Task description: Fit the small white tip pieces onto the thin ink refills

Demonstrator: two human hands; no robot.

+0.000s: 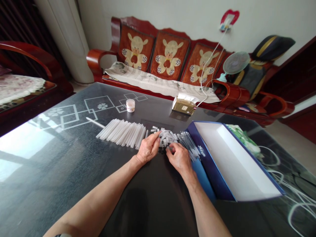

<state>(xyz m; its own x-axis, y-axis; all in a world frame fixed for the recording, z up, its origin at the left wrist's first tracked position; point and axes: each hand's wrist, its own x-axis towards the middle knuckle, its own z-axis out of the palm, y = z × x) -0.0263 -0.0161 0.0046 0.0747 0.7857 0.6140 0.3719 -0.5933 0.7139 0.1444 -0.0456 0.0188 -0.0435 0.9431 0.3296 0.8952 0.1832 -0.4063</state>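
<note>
My left hand [148, 146] is closed, its thumb and forefinger together at the left edge of a pile of small white caps [166, 135]. What sits between those fingers is too small to make out. Across from it, my right hand [180, 158] bends its fingers in a pinch at the near side of the same pile; its fingertips hide whatever they hold. A row of white, translucent pen barrels [120, 133] lies left of my left hand. Thin pen refills [189, 143] lie beyond my right hand, against the blue box. Some small black pieces show among the caps.
An open blue box [247, 161] with a white inside stands at the right of the dark table [81, 174]. Farther back are a small round tub [130, 105] and a tissue box [184, 104]. White cables [283, 187] and a green packet [244, 140] lie beyond the box.
</note>
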